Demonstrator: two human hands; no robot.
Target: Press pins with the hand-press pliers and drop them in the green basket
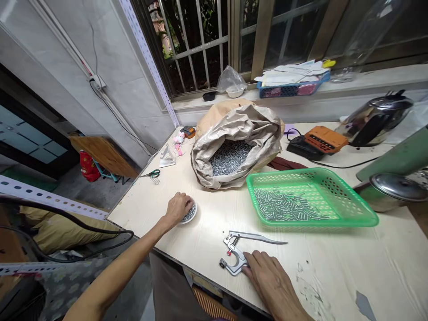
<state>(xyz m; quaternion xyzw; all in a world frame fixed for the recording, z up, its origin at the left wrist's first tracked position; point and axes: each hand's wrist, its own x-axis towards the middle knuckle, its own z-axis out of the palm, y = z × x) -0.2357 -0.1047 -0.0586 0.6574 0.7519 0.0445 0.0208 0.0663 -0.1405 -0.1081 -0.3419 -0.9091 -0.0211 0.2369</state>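
My left hand (179,208) reaches over a small white bowl (192,216) of tiny grey metal pieces. Its fingers are pinched together at the bowl's rim, and what they hold, if anything, is hidden. Lying on the table are silver snap-fastener pliers (236,258) with a coil spring and a C-shaped jaw. My right hand (269,278) is wrapped around one handle of them, while the other handle stands spread apart. To the right, a green plastic basket (347,222) holds many small metal spring-like pieces (284,206).
A paper sack (214,133) filled with similar metal pieces stands open behind the bowl. Scissors (152,174) lie at the table's left edge. At the back right are an orange battery (326,139) on a black charger, a kettle (374,118) and a lidded metal pot (394,189).
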